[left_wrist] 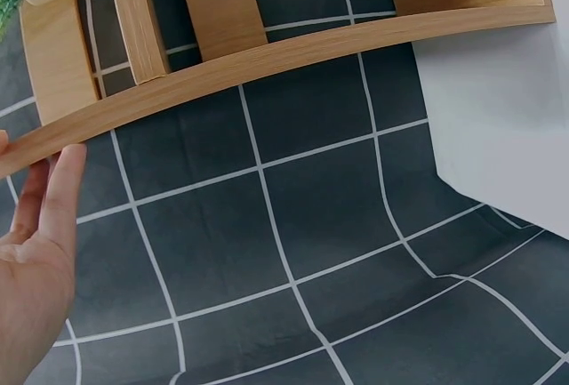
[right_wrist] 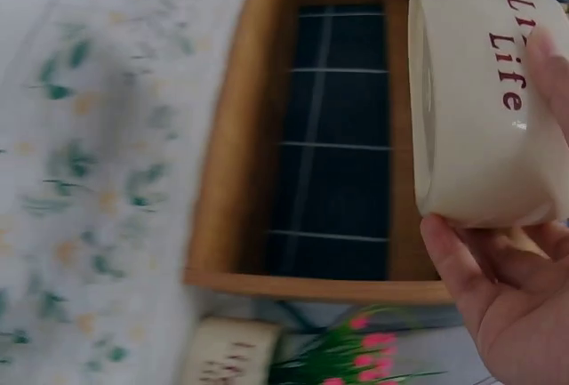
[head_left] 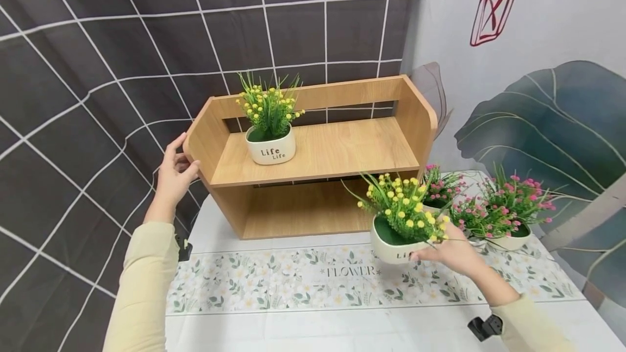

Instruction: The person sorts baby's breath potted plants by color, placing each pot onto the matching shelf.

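Observation:
A wooden two-level shelf [head_left: 318, 151] stands on the table against the dark grid-patterned backdrop. My left hand [head_left: 177, 166] rests against its left side panel; in the left wrist view the straight fingers [left_wrist: 49, 198] touch the curved wooden edge [left_wrist: 267, 56]. My right hand [head_left: 442, 251] grips a white "Life" pot of yellow flowers [head_left: 398, 227] just above the table, in front of the shelf's right end. The right wrist view shows that pot [right_wrist: 476, 100] tilted in my right hand [right_wrist: 502, 287], thumb on its lettering. A matching yellow-flower pot [head_left: 270, 124] sits on the upper level at the left.
Two or more white pots of pink flowers [head_left: 506, 216] stand on the table right of the shelf, one [head_left: 440, 188] close behind the held pot. A floral "FLOWER" runner [head_left: 293, 281] covers the white table. The lower shelf level [head_left: 303, 211] holds nothing. A leaf-print wall hanging [head_left: 538, 107] is behind right.

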`<state>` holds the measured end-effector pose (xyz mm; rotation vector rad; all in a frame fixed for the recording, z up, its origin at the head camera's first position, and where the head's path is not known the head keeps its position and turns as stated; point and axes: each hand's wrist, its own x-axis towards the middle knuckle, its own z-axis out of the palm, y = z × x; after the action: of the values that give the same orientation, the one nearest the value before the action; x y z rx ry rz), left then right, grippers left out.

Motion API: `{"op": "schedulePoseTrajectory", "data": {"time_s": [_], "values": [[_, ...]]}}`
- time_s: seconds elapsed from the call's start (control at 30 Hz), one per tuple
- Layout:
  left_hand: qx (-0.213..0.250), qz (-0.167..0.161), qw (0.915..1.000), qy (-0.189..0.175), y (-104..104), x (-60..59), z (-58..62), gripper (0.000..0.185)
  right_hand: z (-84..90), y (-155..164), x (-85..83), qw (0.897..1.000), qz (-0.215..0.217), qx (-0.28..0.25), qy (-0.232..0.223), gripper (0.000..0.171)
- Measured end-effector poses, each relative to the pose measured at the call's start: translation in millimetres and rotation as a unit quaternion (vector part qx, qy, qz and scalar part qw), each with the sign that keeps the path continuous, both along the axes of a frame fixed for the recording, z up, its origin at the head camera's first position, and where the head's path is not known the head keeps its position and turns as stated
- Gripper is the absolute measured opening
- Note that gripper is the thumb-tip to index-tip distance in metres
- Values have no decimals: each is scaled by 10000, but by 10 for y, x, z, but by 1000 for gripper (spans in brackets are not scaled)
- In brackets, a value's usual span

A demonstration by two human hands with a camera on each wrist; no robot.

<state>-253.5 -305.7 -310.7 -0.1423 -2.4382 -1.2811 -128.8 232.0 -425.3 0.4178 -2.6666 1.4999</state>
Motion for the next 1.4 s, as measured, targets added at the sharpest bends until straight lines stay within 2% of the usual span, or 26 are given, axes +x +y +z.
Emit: {"op": "schedulePoseTrajectory", "data": {"time_s": [0.1, 0.3, 0.4, 0.53, 0.67, 0.9, 1.13, 1.4], "values": [[-16, 4, 10000, -7, 24, 3, 3, 68, 211, -4, -40, 9997, -98, -236, -6, 84], [-18, 6, 10000, 49, 14, 9, -5, 68, 604, -122, -108, 9964, -780, 78, -309, 82], [19, 8, 10000, 90, 9, -1, -7, 68, 773, -234, -178, 9953, -924, 39, -269, 76], [42, -13, 10000, 85, 6, -15, 1, 68, 959, -406, -293, 9945, -1047, 1, 28, 74], [35, -10, 10000, 70, 1, -19, -16, 67, 1094, -575, -454, 9936, -958, -317, 510, 83], [49, -43, 9999, 109, -13, -8, -15, 67, 1244, -742, -806, 9927, -985, -374, 592, 84], [-11, -31, 9999, 143, -14, -23, -19, 67, 1321, -820, -1224, 9938, -815, -744, 147, 84], [-41, 13, 9999, 126, -11, -36, -33, 67, 1219, -886, -1642, 9958, -689, -600, -53, 88]]}}
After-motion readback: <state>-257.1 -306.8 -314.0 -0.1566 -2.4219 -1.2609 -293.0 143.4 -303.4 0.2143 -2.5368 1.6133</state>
